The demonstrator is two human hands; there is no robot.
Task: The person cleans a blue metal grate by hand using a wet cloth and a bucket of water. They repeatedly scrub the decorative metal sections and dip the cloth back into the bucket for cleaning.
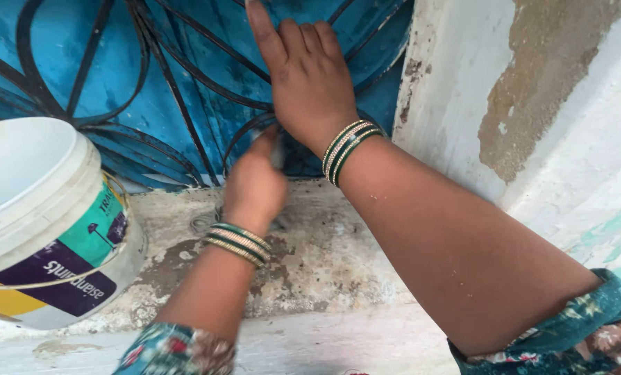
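Note:
My right hand (309, 78) rests flat against a blue metal door (150, 90) with a black curved iron grille (178, 104), fingers together and pointing up. Below it, my left hand (255, 184) is closed around a small grey tool, blurred by motion, held near the bottom of the grille just above the ledge. What the tool is cannot be made out. Both wrists wear green and gold bangles.
A white plastic bucket (43, 222) with a coloured label and wire handle stands on the worn concrete ledge (324, 257) at the left. A white wall with peeling plaster (532, 90) rises on the right.

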